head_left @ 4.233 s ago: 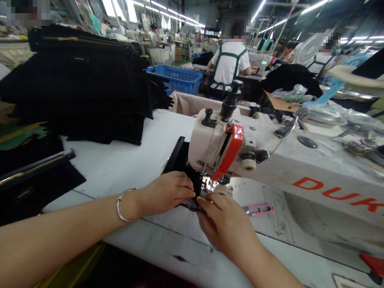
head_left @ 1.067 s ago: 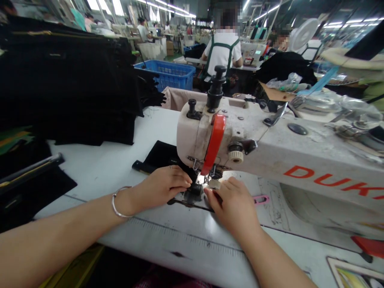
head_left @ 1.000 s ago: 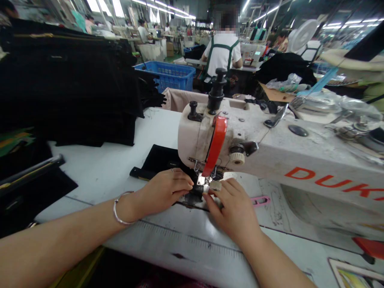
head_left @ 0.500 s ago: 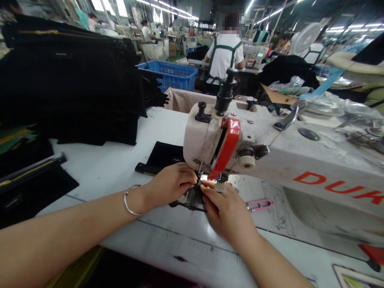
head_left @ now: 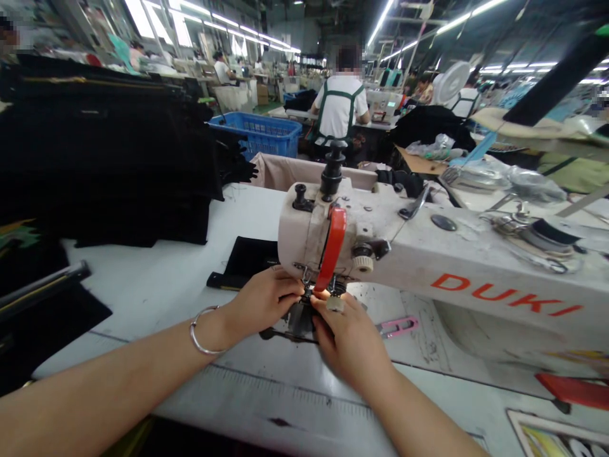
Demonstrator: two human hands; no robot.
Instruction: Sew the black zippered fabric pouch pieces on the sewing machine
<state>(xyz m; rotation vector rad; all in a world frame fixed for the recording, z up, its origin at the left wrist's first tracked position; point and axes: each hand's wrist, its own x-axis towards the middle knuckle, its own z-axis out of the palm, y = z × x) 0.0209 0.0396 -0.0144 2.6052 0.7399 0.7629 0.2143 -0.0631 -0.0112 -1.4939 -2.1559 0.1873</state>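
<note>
Cloth [head_left: 252, 252] at machine [head_left: 419, 254]: guiding step, I judge.
It lies in from worktop's [head_left: 228, 387] near edge; left hand [head_left: 264, 303], right hand [head_left: 351, 333] half-curled, fingertips close together there (grip: can't tell). Next calls for even guiding.

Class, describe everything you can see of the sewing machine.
The sewing machine has a pale, scuffed, metal-looking arm lettered DUKI in red and a rounded head. A curved red strip crosses the head; black knobs stand on top, and a ridged cream dial projects from its side. It stands on the white table. A black fabric piece lies partly beneath the head, with the left hand and right hand close by; any contact is unclear.
</note>
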